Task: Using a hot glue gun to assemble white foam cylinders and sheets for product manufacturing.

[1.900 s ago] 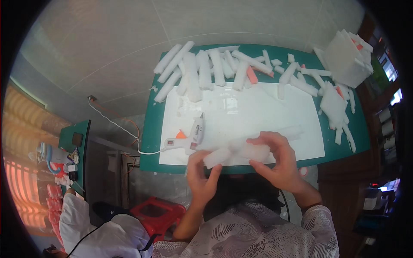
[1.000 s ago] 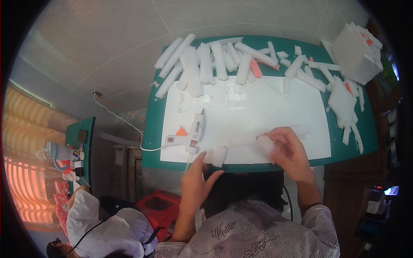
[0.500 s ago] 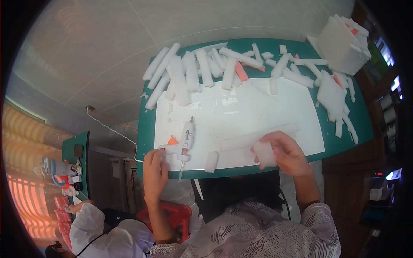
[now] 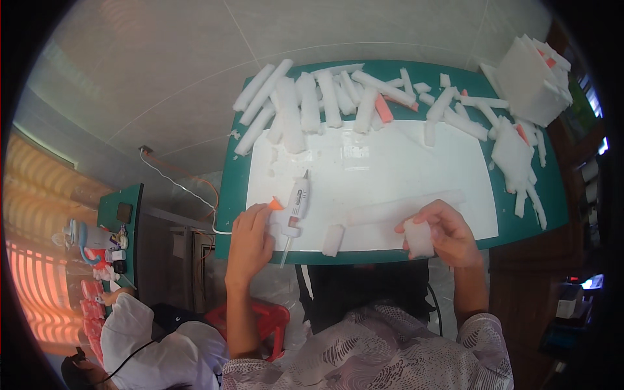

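Two hands, one left hand (image 4: 249, 242) and one right hand (image 4: 453, 238); one glue gun (image 4: 298, 200), one glue stick (image 4: 286, 251) and one orange piece (image 4: 275, 204); one held foam block (image 4: 418, 239), one short foam block (image 4: 333, 240) and one long foam strip (image 4: 380, 211); one white sheet (image 4: 403, 162); over a dozen white foam strips (image 4: 292, 117), too overlapped for an exact count; one thick pink block (image 4: 383, 110); one boxy foam form (image 4: 530, 81); two green tables (image 4: 235, 182); one red stool (image 4: 278, 322); one other person (image 4: 162, 351)
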